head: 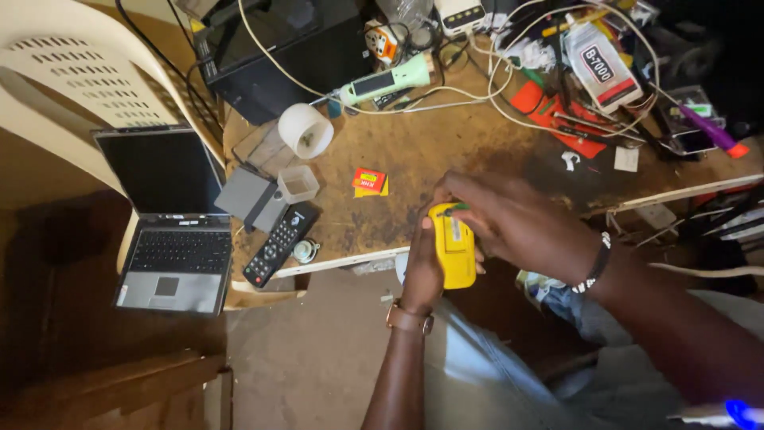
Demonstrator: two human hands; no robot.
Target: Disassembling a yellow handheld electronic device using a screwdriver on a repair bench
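Presently, left hand (422, 267) gripped a yellow rectangular plastic device (452, 245) beyond the worn brown tabletop (414, 159) edge; right hand (509, 219) pinched a green-handled tool (455, 209) at its top. Device judged light, rigid, smooth; best held by its sides.

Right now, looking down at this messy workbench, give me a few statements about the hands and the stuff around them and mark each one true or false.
1. The left hand grips a yellow device. True.
2. The right hand rests flat on the laptop. False: it is at the top of the yellow device, pinching a small green-tipped tool.
3. The laptop sits open on a plastic chair. True.
4. The remote control lies on the floor. False: it lies on the table, near its front edge.
5. A white tape roll is on the table. True.
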